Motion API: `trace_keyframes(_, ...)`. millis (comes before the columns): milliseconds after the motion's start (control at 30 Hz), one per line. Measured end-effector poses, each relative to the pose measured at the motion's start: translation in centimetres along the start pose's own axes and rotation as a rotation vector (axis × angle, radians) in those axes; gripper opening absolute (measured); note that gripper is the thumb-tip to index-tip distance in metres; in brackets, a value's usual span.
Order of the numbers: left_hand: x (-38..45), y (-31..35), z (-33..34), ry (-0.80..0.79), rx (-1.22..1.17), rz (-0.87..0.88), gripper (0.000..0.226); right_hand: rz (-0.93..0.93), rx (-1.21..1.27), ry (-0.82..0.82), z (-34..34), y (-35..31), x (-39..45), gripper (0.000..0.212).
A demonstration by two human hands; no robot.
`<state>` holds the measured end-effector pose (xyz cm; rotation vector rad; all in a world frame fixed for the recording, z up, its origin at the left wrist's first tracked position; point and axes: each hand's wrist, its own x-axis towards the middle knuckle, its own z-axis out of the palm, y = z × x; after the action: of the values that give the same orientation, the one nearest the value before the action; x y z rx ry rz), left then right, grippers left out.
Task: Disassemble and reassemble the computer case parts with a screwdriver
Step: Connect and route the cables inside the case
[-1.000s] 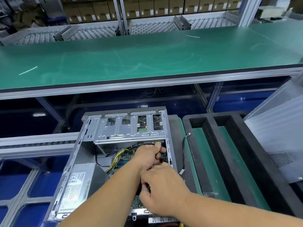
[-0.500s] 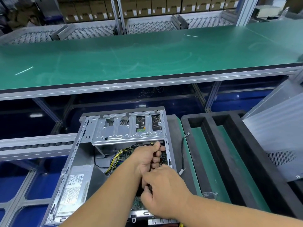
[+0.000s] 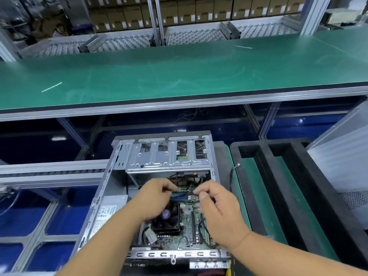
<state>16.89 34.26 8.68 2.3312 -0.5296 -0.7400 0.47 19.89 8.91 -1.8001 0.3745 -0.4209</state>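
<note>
Right now the computer case (image 3: 159, 196) lies open on its side at the near edge of the line, motherboard (image 3: 187, 222) facing up, drive cage (image 3: 167, 156) at its far end. Both hands work over the memory slots (image 3: 180, 196): the left hand (image 3: 153, 198) and right hand (image 3: 217, 214) each have fingers curled, pinching at something thin there, a cable or a clip; I cannot tell which. No screwdriver is in sight. A hard tug could, I think, snap a slot latch or pull a connector loose, since the wires crowd close. To the right, the black foam tray (image 3: 258, 186) shows two long green-floored channels, both holding nothing I can see; a loose cable (image 3: 232, 176) hangs between it and the case.
</note>
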Motion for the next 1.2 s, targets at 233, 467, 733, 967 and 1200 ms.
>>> trace_keyframes(233,-2.2,-2.2,2.7,-0.027,0.282,0.190,0.056,0.540,1.026,0.215,-1.1,-2.5,3.4,0.025)
trace_keyframes(467,-1.8,-1.3,4.1,0.161,0.170,0.150,0.062,0.729,1.412,0.240,-1.9,-4.0,3.8,0.014)
trace_keyframes(733,-2.2,0.7,6.4,-0.138,0.354,0.408,0.047,0.763,1.542,0.295,-3.0,-4.5,4.1,0.021)
trace_keyframes(967,-2.1,0.1,6.2,-0.054,0.430,0.391,0.030,0.735,1.635,0.342,-4.8,-5.1,5.6,0.018)
trace_keyframes(1200,-1.6,-1.6,3.2,0.116,0.140,0.249,0.023,0.704,1.566,0.425,-5.8,-4.4,5.6,0.015)
